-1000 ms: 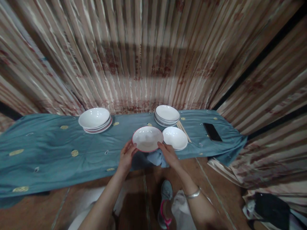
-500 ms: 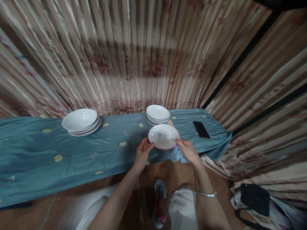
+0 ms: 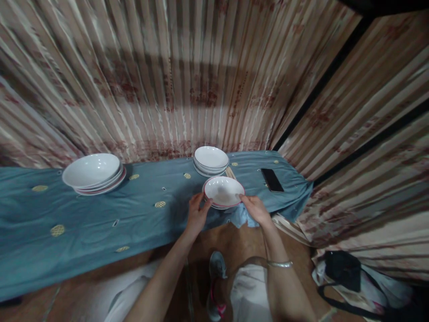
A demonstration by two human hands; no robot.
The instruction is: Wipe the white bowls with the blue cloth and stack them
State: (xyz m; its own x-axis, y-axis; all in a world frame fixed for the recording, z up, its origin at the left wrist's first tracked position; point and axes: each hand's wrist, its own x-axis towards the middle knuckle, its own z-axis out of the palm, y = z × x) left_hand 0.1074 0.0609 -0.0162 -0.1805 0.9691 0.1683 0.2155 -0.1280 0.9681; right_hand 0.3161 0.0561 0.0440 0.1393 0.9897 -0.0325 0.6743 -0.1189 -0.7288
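Observation:
A white dish with a red rim (image 3: 224, 191) is held level near the table's front edge, and below it the edges of other white dishes show. My left hand (image 3: 198, 210) grips its left rim, thumb on top. On the right rim, my right hand (image 3: 254, 208) pinches with the thumb above and fingers beneath. Just behind stands a stack of dark-rimmed white dishes (image 3: 211, 158). Chopsticks (image 3: 230, 173) poke out beside that stack, partly hidden. Under my right hand a light blue cloth (image 3: 241, 216) hangs at the table edge.
At the left stands a stack of larger white bowls and plates (image 3: 94, 172). A black phone (image 3: 272, 180) lies on the right of the blue-green tablecloth (image 3: 144, 228). Pleated curtains (image 3: 187, 80) rise behind the table. A bag (image 3: 342, 270) sits low on the right.
The red-rimmed dish has come down onto the dishes below it, both hands still at its rim. The whole view has shifted, so the table things sit further left.

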